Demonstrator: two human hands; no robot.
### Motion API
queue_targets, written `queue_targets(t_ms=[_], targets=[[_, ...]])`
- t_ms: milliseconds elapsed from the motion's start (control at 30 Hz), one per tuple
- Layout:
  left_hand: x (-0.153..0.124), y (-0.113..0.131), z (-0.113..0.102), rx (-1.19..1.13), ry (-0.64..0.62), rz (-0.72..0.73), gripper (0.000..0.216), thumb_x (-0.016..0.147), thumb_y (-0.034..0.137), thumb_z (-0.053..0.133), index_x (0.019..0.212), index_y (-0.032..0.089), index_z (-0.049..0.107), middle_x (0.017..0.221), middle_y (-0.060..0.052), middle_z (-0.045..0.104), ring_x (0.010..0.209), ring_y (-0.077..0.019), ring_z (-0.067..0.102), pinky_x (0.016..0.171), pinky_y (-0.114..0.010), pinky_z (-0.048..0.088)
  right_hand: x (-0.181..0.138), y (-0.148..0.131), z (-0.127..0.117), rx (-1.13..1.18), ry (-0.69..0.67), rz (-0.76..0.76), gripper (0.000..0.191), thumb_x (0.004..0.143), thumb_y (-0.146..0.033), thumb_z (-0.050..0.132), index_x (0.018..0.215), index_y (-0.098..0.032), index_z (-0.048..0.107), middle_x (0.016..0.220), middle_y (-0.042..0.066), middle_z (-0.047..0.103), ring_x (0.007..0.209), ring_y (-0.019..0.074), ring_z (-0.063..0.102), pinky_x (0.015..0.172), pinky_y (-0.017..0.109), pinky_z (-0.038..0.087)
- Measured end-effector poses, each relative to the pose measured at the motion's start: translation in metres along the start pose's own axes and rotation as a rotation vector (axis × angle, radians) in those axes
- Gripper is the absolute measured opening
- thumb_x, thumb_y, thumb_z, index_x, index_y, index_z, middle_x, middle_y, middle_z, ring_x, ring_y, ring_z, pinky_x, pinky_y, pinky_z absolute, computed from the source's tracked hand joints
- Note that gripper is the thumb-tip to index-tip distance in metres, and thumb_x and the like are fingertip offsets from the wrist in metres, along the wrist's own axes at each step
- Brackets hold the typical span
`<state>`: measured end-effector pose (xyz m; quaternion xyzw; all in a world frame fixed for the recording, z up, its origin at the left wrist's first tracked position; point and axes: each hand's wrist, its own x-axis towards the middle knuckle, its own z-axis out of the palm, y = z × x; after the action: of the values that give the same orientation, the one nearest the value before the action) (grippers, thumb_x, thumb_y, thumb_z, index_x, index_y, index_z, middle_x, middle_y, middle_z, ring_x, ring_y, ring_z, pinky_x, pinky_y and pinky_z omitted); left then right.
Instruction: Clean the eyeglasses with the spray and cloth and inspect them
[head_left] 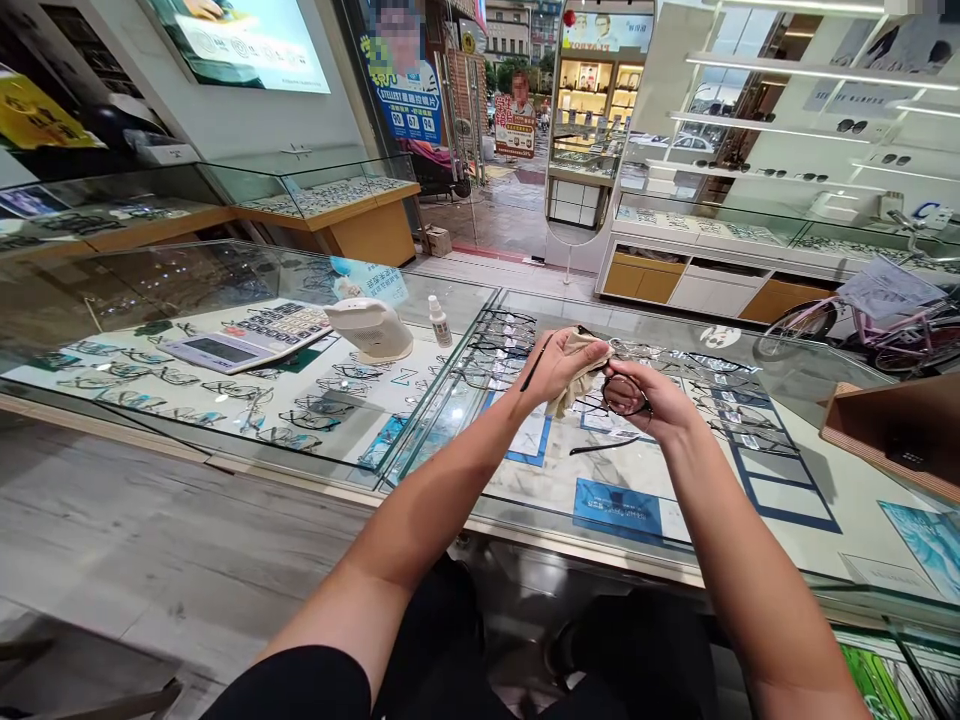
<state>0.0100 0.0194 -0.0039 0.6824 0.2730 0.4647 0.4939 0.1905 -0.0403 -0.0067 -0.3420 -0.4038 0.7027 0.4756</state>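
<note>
A pair of dark-framed eyeglasses (626, 395) is held above the glass counter, between my two hands. My left hand (555, 368) is closed around a beige cleaning cloth (574, 385), pinched over one side of the eyeglasses, so that lens is hidden. With its fingers, my right hand (664, 402) grips the frame beside the other round lens, which shows clear. One dark temple arm (536, 362) sticks out by my left wrist, and the other (604, 446) extends below my hands toward the left.
Rows of eyeglasses (739, 400) lie inside the glass display counter (491, 515) beneath my hands. To the left on the glass are a large calculator (247, 335), a white device (371, 328) and a small spray bottle (439, 322). A wooden box (892, 425) stands at right.
</note>
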Motion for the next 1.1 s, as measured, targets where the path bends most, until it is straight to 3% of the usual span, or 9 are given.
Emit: queue_targets(t_ms=[133,267,433,633,767,833,900,1000,1100], targets=[[-0.003,0.004,0.003,0.137,0.059,0.056,0.069,0.090,0.084,0.059,0.067,0.019,0.048,0.064,0.002,0.044,0.063,-0.0124,0.039,0.061,-0.030,0.029,0.001,0.000,-0.002,-0.010,0.014,-0.034,0.026,0.082,-0.036,0.085,0.078,-0.017,0.068,0.049,-0.011,0.028,0.047,0.0068,0.021,0.045,0.021,0.028],[-0.003,0.004,-0.002,0.296,0.089,0.164,0.066,0.100,0.077,0.047,0.067,0.020,0.043,0.065,0.001,0.042,0.065,-0.0128,0.038,0.063,-0.031,0.026,-0.001,-0.006,-0.007,-0.016,0.042,-0.058,0.026,0.082,-0.038,0.085,0.079,-0.017,0.068,0.049,-0.010,0.029,0.048,0.0079,0.024,0.048,0.023,0.031],[0.003,-0.008,-0.007,0.149,0.125,0.093,0.068,0.098,0.081,0.047,0.066,0.021,0.045,0.061,0.002,0.043,0.058,-0.0125,0.040,0.058,-0.030,0.028,-0.011,-0.024,-0.014,0.051,0.139,-0.189,0.023,0.088,-0.039,0.080,0.082,-0.021,0.067,0.050,-0.011,0.022,0.050,0.0100,0.018,0.048,0.025,0.027],[-0.005,-0.010,0.013,0.120,-0.267,0.001,0.071,0.093,0.086,0.049,0.066,0.020,0.049,0.064,0.001,0.047,0.060,-0.0127,0.043,0.058,-0.027,0.031,-0.015,-0.033,-0.017,0.110,0.218,-0.319,0.023,0.090,-0.041,0.079,0.083,-0.025,0.063,0.051,-0.011,0.021,0.050,0.0122,0.021,0.056,0.028,0.040],[-0.018,-0.011,0.030,0.116,-0.632,-0.050,0.069,0.093,0.084,0.051,0.069,0.019,0.048,0.064,0.003,0.042,0.059,-0.0113,0.037,0.058,-0.027,0.028,-0.011,-0.031,-0.024,0.209,0.255,-0.339,0.020,0.086,-0.038,0.081,0.084,-0.025,0.066,0.049,-0.010,0.032,0.050,0.0128,0.031,0.058,0.029,0.042],[-0.024,-0.014,0.038,0.122,-0.743,-0.043,0.066,0.094,0.080,0.056,0.071,0.019,0.049,0.065,0.004,0.043,0.060,-0.0109,0.038,0.059,-0.027,0.029,-0.008,-0.029,-0.028,0.256,0.266,-0.356,0.019,0.086,-0.037,0.080,0.083,-0.026,0.066,0.050,-0.009,0.042,0.052,0.0131,0.038,0.058,0.029,0.042],[-0.028,-0.017,0.043,0.158,-0.786,-0.026,0.061,0.094,0.075,0.061,0.074,0.018,0.056,0.068,0.003,0.049,0.064,-0.0115,0.043,0.063,-0.027,0.032,-0.006,-0.028,-0.032,0.281,0.247,-0.378,0.019,0.087,-0.037,0.079,0.082,-0.025,0.066,0.052,-0.009,0.048,0.052,0.0127,0.041,0.058,0.028,0.040],[-0.031,-0.019,0.045,0.227,-0.790,-0.004,0.052,0.095,0.068,0.065,0.090,0.017,0.072,0.081,-0.001,0.067,0.075,-0.0146,0.056,0.070,-0.027,0.039,-0.004,-0.028,-0.034,0.279,0.207,-0.394,0.020,0.089,-0.039,0.078,0.083,-0.025,0.065,0.049,-0.010,0.043,0.051,0.0116,0.040,0.057,0.027,0.040],[-0.030,-0.017,0.044,0.286,-0.708,0.044,0.042,0.098,0.058,0.066,0.103,0.018,0.079,0.101,-0.006,0.080,0.091,-0.0195,0.067,0.079,-0.029,0.044,-0.005,-0.028,-0.033,0.269,0.215,-0.380,0.022,0.091,-0.041,0.077,0.083,-0.025,0.064,0.048,-0.011,0.038,0.050,0.0118,0.039,0.059,0.028,0.041]])
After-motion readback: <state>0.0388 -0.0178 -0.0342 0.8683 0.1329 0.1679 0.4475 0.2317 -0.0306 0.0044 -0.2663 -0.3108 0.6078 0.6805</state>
